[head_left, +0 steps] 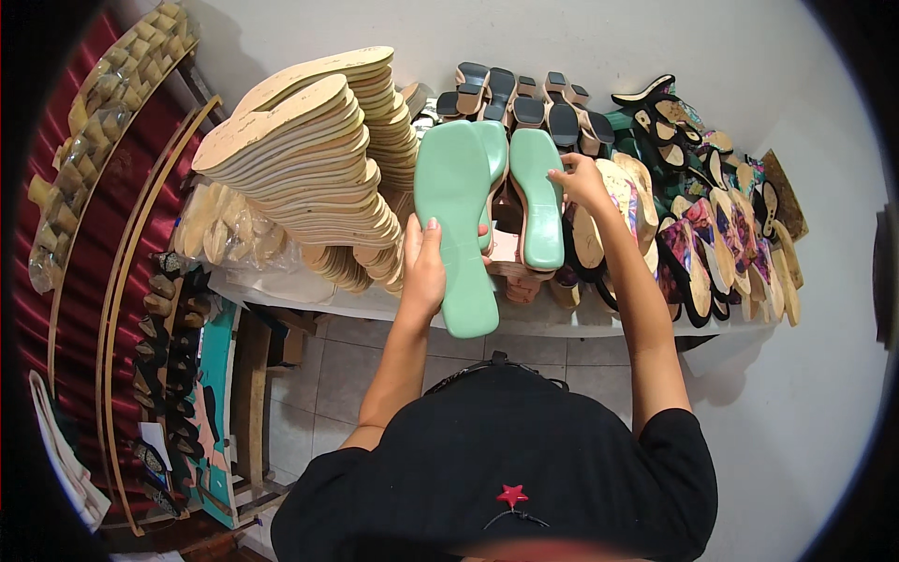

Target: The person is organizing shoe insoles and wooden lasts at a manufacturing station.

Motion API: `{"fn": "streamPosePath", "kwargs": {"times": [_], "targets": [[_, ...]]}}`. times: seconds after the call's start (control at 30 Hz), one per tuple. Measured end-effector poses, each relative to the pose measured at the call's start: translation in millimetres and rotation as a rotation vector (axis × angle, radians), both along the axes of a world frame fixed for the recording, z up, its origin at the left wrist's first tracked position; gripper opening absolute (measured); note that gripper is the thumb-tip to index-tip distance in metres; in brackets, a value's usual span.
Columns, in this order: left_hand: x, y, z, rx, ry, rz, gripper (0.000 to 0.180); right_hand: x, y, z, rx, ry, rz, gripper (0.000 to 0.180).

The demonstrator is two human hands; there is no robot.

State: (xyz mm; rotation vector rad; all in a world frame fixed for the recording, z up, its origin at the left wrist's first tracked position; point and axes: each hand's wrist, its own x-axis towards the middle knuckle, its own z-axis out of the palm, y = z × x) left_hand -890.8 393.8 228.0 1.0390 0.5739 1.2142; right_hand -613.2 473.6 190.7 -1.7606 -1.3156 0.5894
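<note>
My left hand (423, 267) is closed round a long mint-green shoe sole (454, 225), thumb on its face and fingertips showing past its far edge. Behind its upper part shows another mint-green sole (493, 150), mostly hidden. To the right, the fingers of my right hand (582, 181) pinch the edge of a smaller-looking mint-green sole (538, 201), held upright. Its underside and whatever is joined to it are hidden from this view. Both held soles have squarish toe ends and are over the table's front part.
Tall stacks of pale wooden-looking soles (300, 159) stand left on the white table (375, 304). Dark-soled heeled shoes (552, 112) lie at the back, colourful sandals (712, 234) at the right. Left of the table, a rack (117, 309) holds wrapped blocks and dark shoes.
</note>
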Motion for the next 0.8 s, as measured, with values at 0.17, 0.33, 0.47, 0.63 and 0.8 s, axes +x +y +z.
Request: {"fn": "streamPosePath", "kwargs": {"times": [0.17,0.33,0.47,0.63,0.8], "targets": [[-1,7,-7,0.036,-0.025,-0.038,0.026,-8,-7,1,-0.033,-0.555,-0.127,0.046],[-1,13,-3,0.075,-0.017,-0.095,0.028,-32,-27,39,0.249,-0.402,0.009,0.048],[15,27,-8,0.193,0.073,-0.048,0.033,-70,-57,82,-0.035,0.441,0.626,0.040],[30,26,3,0.104,0.122,-0.012,0.044,-58,-51,73,0.117,0.400,0.478,0.037],[15,27,-2,0.177,0.119,-0.006,0.038,-33,-38,65,0.066,0.434,0.230,0.039]]}}
